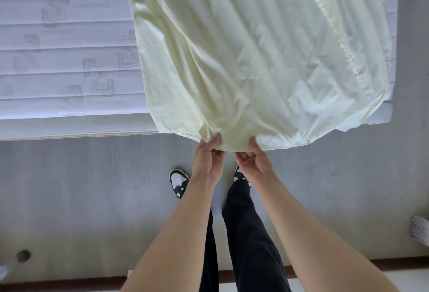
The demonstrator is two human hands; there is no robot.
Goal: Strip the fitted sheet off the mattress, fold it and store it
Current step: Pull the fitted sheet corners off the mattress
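Folding is under way: left hand (207, 161) and right hand (251, 160) pinch the sheet (255, 59) hem at the mattress (65, 43) near edge; next, carry it across, edges matched.

support: bare quilted mattress (65, 64) | on it: pale yellow sheet (255, 59) (overhanging near edge)

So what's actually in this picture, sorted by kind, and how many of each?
Sheets: 1, the pale yellow fitted sheet
Mattresses: 1, the white quilted mattress
Hands: 2, left hand and right hand, both pinching the sheet's near edge
Shoes: 2, black and white, left shoe, right shoe
Total: 6
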